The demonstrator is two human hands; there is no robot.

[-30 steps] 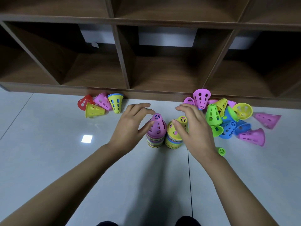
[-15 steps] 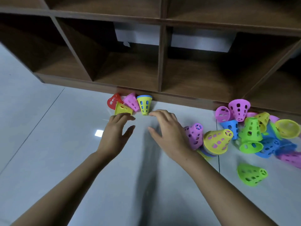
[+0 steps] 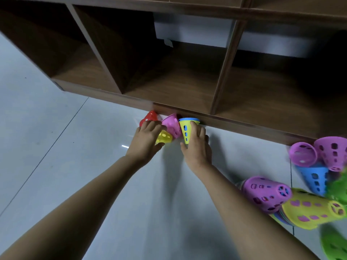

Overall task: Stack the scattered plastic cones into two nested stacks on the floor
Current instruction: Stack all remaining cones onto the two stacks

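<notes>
Grey tile floor (image 3: 56, 166), dk wood cubby shelf (image 3: 170, 87)

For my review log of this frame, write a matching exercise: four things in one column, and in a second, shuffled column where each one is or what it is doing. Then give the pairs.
Column one:
1. left hand
2. right hand
3. red cone
4. purple-topped stack

Column two:
A. against the shelf base, leftmost of its group
B. grips the blue-rimmed yellow cone
C. lower right of the view, beside the yellow-topped stack
D. holds the small yellow cone

Pairs: 1-D; 2-B; 3-A; 4-C.
</notes>
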